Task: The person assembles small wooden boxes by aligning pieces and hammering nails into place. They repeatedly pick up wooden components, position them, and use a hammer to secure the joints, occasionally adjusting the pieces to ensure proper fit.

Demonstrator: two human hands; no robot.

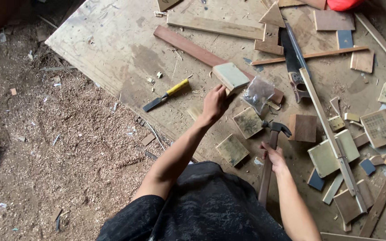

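Note:
My left hand grips a pale rectangular wood block and holds it raised above the plywood sheet. My right hand is closed on the brown handle of a claw hammer, whose dark head points up and right. Two square greenish wood tiles lie between my hands. A small clear plastic bag sits just right of the raised block.
A yellow-handled chisel lies left of my left hand. A long reddish plank, a handsaw, a brown block and several wood offcuts and strips cover the right side. Sawdust covers the ground at left.

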